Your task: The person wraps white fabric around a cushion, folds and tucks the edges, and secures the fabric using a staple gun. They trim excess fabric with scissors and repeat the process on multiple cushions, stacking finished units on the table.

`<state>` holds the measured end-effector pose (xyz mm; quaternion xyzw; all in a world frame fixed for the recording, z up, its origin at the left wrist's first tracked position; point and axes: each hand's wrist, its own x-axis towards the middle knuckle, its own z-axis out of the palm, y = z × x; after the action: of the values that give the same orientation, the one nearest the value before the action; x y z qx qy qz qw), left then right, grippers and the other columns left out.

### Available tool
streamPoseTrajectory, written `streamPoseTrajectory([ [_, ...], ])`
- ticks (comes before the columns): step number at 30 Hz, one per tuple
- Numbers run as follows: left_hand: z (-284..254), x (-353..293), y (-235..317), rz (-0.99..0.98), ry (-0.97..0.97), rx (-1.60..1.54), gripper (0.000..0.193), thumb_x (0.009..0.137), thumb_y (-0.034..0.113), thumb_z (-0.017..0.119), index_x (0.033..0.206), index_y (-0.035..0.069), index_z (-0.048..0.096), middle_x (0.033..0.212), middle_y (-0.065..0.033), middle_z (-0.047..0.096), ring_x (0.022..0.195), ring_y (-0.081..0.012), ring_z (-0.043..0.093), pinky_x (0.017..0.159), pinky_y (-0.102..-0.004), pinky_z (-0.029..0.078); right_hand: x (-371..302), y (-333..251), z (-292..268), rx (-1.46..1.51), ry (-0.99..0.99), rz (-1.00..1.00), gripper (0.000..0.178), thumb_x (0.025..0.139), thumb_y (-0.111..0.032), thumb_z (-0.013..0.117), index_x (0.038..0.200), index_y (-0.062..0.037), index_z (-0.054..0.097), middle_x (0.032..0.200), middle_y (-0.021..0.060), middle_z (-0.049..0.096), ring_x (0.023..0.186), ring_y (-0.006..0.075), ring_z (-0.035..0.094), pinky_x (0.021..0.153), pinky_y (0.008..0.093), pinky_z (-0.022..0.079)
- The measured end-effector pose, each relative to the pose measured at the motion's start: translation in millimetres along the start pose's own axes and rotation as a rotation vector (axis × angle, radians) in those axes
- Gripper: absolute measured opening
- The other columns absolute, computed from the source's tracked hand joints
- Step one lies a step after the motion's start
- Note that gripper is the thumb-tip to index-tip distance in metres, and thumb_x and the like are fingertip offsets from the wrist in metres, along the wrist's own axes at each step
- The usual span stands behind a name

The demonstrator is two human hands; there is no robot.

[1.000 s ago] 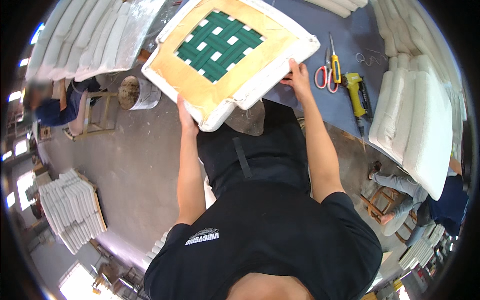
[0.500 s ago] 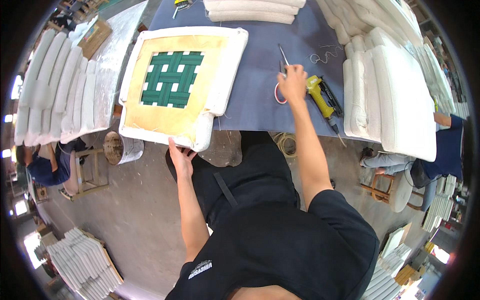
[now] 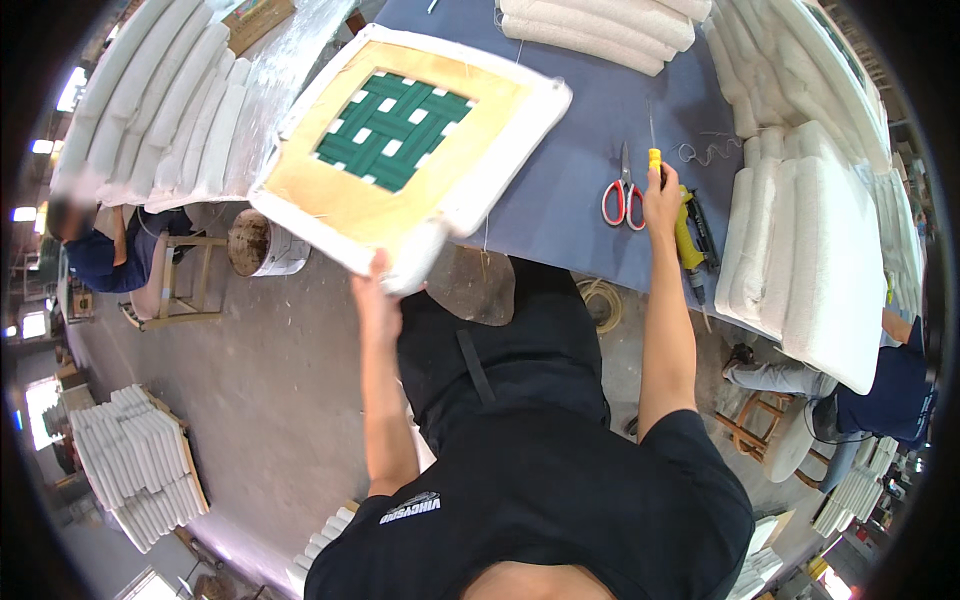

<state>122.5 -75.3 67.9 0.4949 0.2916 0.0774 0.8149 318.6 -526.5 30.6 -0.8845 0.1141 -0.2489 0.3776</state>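
My left hand [image 3: 379, 305] grips the near corner of a padded seat [image 3: 515, 120]. This seat has a white cushioned rim, a yellowish board face and woven green webbing [image 3: 400, 130] across its square opening. It lies tilted at an angle over the left part of the table, its near corner past the edge. My right hand [image 3: 661, 205] is closed round a yellow-handled tool [image 3: 655, 160] with a thin shaft pointing away from me; its exact kind is unclear. Red-handled scissors [image 3: 624, 190] lie just left of that hand. A yellow-green staple gun [image 3: 688, 240] lies just right of it.
White padded seats are stacked at the table's back [image 3: 590, 35], on the right [image 3: 800, 230] and at left [image 3: 160, 110]. Loose thread [image 3: 715, 150] lies on the blue-grey table [image 3: 570, 215]. A bucket [image 3: 270, 245] and coiled hose [image 3: 600, 305] are on the floor. People sit at both sides.
My right hand has moved off the scissors and now holds the yellow-handled tool. The padded seat has turned clockwise in my left hand. The whole view has shifted.
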Motion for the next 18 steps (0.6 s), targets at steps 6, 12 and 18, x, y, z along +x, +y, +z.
streamPoseTrajectory([
  [6,-169.8,23.3,93.1,0.049,0.177,-0.033,0.064,0.102,0.060,0.056,0.147,0.014,0.049,0.135,-0.0090,0.065,0.121,-0.0277,0.065,0.091,-0.0465,0.055,-6.0,-33.8,-4.4,0.389,-0.288,0.201,0.031,0.098,-0.026,0.074,0.113,0.0006,0.068,0.088,0.0007,0.067,0.073,0.0075,0.058,0.067,0.0260,0.048],
  [12,-159.3,18.3,63.6,0.090,0.212,-0.258,0.079,0.097,0.071,0.057,0.151,0.014,0.045,0.154,-0.0127,0.049,0.141,-0.0321,0.046,0.104,-0.0600,0.046,-34.9,-127.9,95.7,0.467,-0.843,0.227,0.039,0.092,-0.040,0.083,0.101,-0.0063,0.065,0.088,-0.0008,0.062,0.075,0.0085,0.059,0.068,0.0253,0.052],
  [18,-60.3,2.6,-1.9,-0.115,-0.013,-0.569,0.086,0.094,0.075,0.057,0.147,0.010,0.044,0.146,-0.0235,0.052,0.132,-0.0479,0.054,0.111,-0.0755,0.039,-8.5,-178.3,126.7,0.324,-0.981,0.260,0.080,0.077,-0.056,0.088,0.117,0.0102,0.067,0.110,0.0167,0.074,0.098,0.0203,0.072,0.081,0.0350,0.057],
])
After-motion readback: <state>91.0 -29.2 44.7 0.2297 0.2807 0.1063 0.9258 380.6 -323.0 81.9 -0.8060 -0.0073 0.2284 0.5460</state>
